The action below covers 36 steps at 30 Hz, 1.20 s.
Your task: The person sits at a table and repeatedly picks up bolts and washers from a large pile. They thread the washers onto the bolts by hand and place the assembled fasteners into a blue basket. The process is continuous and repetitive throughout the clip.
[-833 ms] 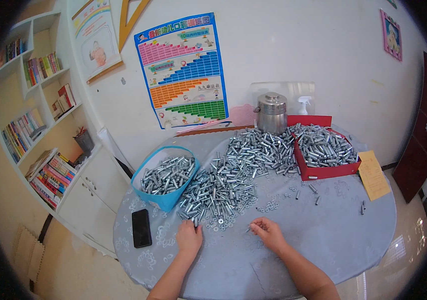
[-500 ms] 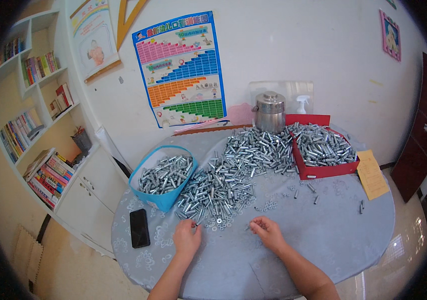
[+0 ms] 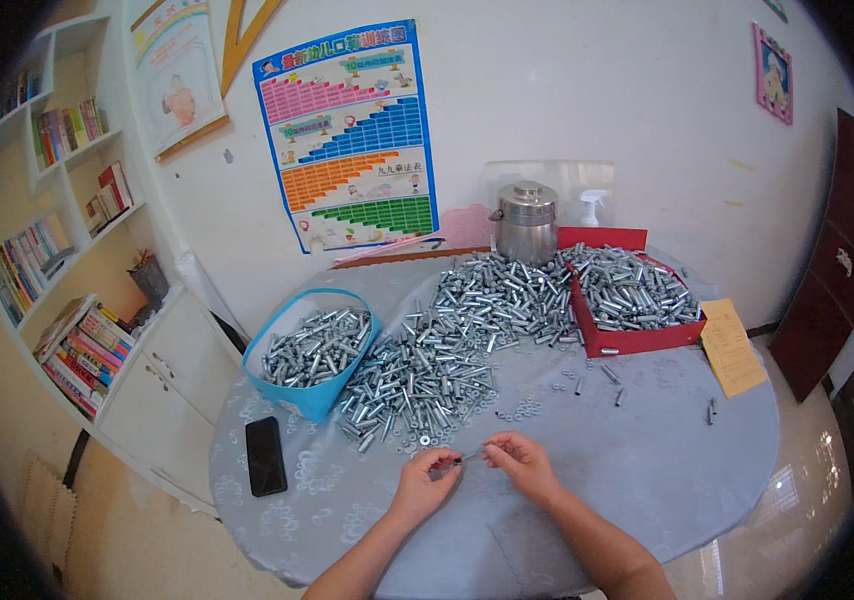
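Over the near part of the table, my left hand (image 3: 428, 484) and my right hand (image 3: 520, 465) are close together, fingertips almost meeting. A thin metal bolt (image 3: 471, 456) spans the gap, its right end pinched by my right thumb and forefinger. My left fingers are closed on something small and dark at the bolt's other end, too small to name. Just beyond the hands lies a large heap of silvery metal bolts and sleeves (image 3: 422, 385), with small washers (image 3: 425, 440) scattered along its near edge.
Left of the heap stands a blue fabric bin (image 3: 325, 402) full of metal pieces; a black phone (image 3: 266, 456) lies nearer. At right are a filled red box (image 3: 637, 342), a yellow paper (image 3: 733, 350) and several loose sleeves. A steel canister (image 3: 527, 225) stands behind.
My hands have come together from apart, the left moving right and the right slightly left. The bolt now bridges them. The whole view has shifted a little.
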Motion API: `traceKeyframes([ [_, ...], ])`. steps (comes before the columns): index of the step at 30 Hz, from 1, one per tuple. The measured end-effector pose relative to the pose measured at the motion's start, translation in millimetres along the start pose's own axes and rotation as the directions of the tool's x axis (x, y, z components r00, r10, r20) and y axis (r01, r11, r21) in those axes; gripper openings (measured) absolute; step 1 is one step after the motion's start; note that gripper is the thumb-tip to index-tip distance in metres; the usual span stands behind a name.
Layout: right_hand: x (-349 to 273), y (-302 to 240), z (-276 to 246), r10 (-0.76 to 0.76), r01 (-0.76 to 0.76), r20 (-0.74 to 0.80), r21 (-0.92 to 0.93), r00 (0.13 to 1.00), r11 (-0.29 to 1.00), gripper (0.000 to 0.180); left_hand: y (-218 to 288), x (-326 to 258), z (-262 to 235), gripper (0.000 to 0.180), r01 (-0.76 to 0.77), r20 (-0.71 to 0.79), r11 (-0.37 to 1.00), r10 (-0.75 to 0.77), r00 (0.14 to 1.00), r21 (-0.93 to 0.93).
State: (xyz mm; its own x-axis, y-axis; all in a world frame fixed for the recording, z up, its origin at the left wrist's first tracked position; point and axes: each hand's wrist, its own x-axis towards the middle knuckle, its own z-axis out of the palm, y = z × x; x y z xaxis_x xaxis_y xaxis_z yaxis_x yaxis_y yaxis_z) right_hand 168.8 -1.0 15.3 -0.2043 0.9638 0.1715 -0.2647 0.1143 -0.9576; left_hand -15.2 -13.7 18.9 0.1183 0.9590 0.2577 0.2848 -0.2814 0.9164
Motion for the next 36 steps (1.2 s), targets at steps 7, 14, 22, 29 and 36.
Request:
traceKeyframes([
  [7,-3,-5,1,-0.004,0.009,0.026,-0.194,1.000,0.981,0.016,12,-3,8,0.031,-0.026,-0.023,0.994,0.029,0.999,0.109],
  [14,-5,-11,8,-0.242,0.375,0.287,-0.679,0.927,0.631,0.020,17,-7,11,0.045,-0.107,-0.012,0.981,0.110,0.994,0.162],
  [22,7,-6,-29,-0.227,0.051,-0.189,-0.653,0.955,0.756,0.019,4,-5,0,0.040,0.011,-0.212,0.986,-0.047,0.976,-0.169],
  [29,16,0,-51,-0.189,-0.034,-0.270,-0.650,0.944,0.759,0.015,-1,0,-24,0.022,0.010,-0.401,0.932,-0.166,0.901,-0.363],
  [36,34,13,-13,-0.062,0.129,0.113,-0.850,0.992,0.511,0.020,-13,3,-35,0.021,0.005,-0.485,0.928,-0.200,0.851,-0.373],
])
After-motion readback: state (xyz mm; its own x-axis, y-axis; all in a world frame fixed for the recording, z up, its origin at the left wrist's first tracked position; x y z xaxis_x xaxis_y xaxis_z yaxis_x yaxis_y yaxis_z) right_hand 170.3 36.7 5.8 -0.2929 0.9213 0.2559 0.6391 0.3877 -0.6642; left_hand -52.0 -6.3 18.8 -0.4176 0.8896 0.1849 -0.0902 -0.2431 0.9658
